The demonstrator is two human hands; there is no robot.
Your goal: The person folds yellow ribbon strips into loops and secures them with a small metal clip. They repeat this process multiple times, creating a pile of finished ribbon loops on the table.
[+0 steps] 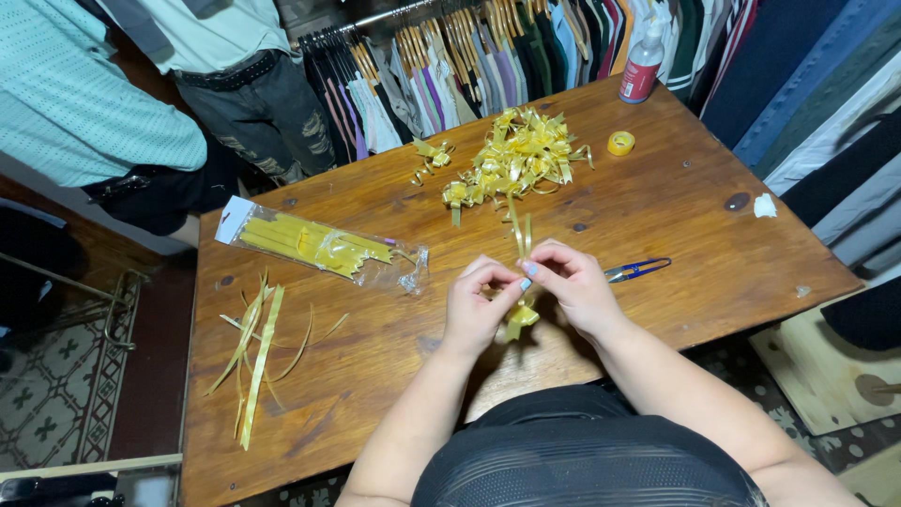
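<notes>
Both hands meet over the near edge of the brown wooden table (657, 207), working a thin yellow ribbon strip (521, 235) into a small folded yellow ribbon bow (519, 317). The left hand (477, 305) has its fingers curled in tight, pinching the folded part from the left; the right hand (574, 286) is likewise closed narrow, thumb and fingertips nipping the same fold from the right. The bow sits between and just below the two hands, nearer the person than the blue-handled thread snips (636, 270) lying on the table just to the right of the right hand.

To do this fold well, I judge that the pinch should stay firm at the centre so the loops do not spring apart, and the free tails should be kept flat, not twisted, as each loop is drawn round.

The strip's long axis runs nearly straight away from the person: its free ends point up from the fingers toward the loose heap of finished yellow bows (518, 155) farther from the person than the snips. The clear plastic packet of yellow strips (319, 246) lies well left of the snips, a small yellow tape roll (620, 143) beyond them.
</notes>
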